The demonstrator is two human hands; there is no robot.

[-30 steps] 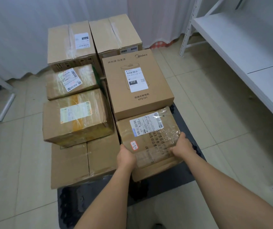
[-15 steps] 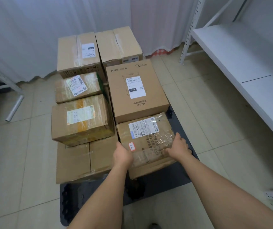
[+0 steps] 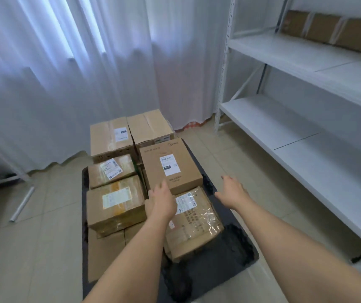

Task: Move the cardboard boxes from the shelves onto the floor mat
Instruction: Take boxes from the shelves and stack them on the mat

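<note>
Several cardboard boxes sit packed together on the dark floor mat (image 3: 230,254). Nearest me lies a small taped box (image 3: 197,226) with a white label, resting on the mat's front right part. Behind it stands a larger plain box (image 3: 170,165). My left hand (image 3: 161,201) hovers over the small box's far left corner, fingers relaxed, holding nothing. Off to the right of the boxes, my right hand (image 3: 232,191) is raised in the air, empty with fingers loosely spread. More cardboard boxes (image 3: 332,29) remain on the upper shelf at the top right.
White metal shelving (image 3: 295,127) runs along the right side, its lower boards bare. White curtains (image 3: 77,73) hang behind the mat. A loose metal bar (image 3: 22,204) lies on the tiled floor at the left, near another white frame.
Both hands have let go of the small taped box, which now rests on the mat. The hands have lifted and spread apart, and my view has risen to show the shelves.
</note>
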